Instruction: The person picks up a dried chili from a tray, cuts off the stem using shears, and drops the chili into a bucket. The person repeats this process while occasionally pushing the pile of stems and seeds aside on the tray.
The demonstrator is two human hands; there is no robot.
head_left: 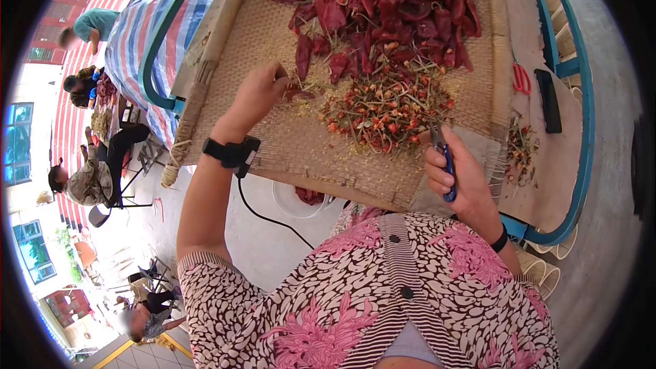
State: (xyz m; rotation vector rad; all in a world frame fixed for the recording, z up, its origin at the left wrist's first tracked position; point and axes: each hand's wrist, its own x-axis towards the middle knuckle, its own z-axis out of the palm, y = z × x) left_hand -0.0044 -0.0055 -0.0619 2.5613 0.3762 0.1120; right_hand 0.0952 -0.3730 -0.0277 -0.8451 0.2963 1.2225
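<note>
My left hand (260, 96) is closed in a pinch over the left part of a woven tray (253, 143), apparently on the end of a dried red pepper (298, 95); the fingertips are partly hidden. My right hand (459, 174) is wrapped round small blue-handled scissors (447, 171), blades pointing away from me at the edge of a pile of cut pepper stems and caps (389, 109). Beyond lies a large heap of dried red peppers (389, 7). Yellow seeds are scattered on the weave.
Red-handled scissors (521, 78), a black phone (549, 101) and more stem scraps (521, 150) lie on cardboard to the right, inside a teal metal frame (584, 130). A bowl (287, 201) holding red pieces is below the tray. Several people sit at the left.
</note>
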